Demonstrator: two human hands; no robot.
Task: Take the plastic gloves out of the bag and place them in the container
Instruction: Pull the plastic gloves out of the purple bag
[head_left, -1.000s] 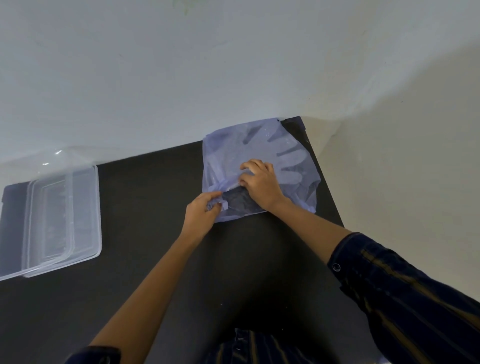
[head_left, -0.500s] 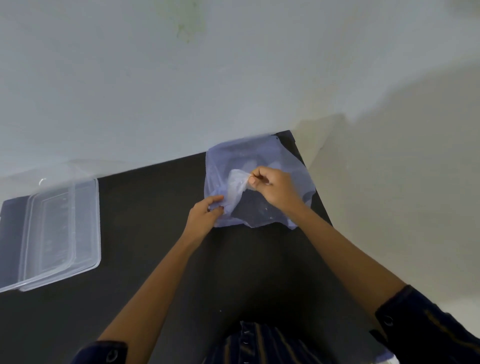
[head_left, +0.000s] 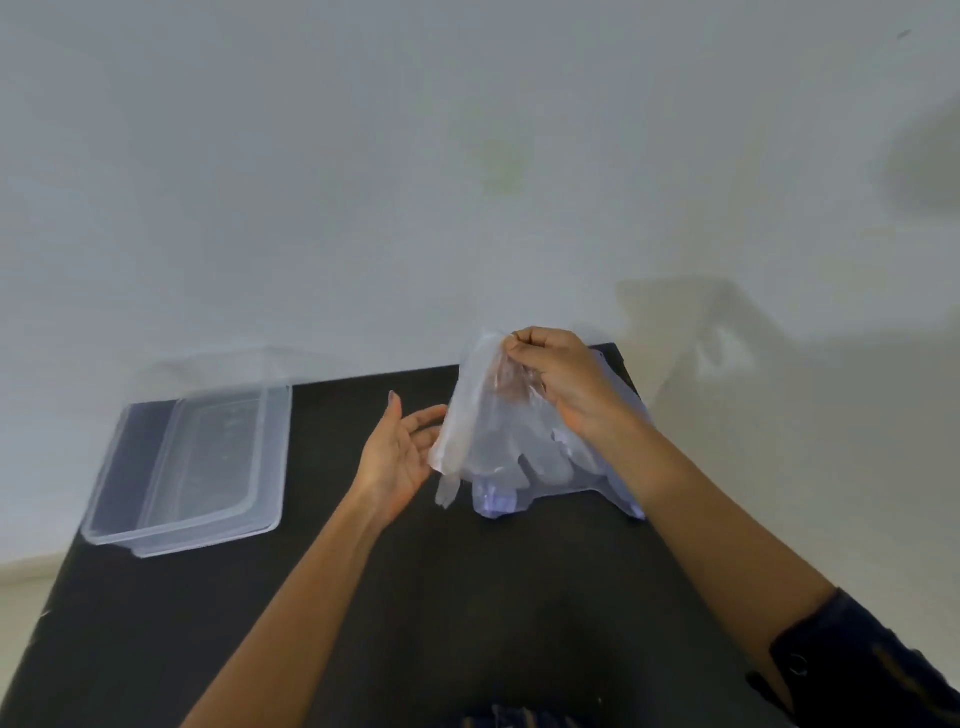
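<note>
My right hand (head_left: 563, 382) pinches a clear plastic glove (head_left: 480, 415) at its cuff and holds it up above the table, its fingers hanging down. The bluish plastic bag (head_left: 621, 467) lies under it at the far right of the black table (head_left: 467, 597). My left hand (head_left: 397, 457) is open, palm turned to the glove, just left of it and holding nothing. A clear rectangular container (head_left: 130, 478) sits at the table's far left, nothing visible inside it.
The container's clear lid (head_left: 234, 447) lies partly under or beside it on its right. A white wall rises right behind the table. The table's right edge runs close to the bag.
My right hand has pulled a glove up out of the bag. My left hand has let go of the bag's edge and opened. The camera view has shifted right and down.
</note>
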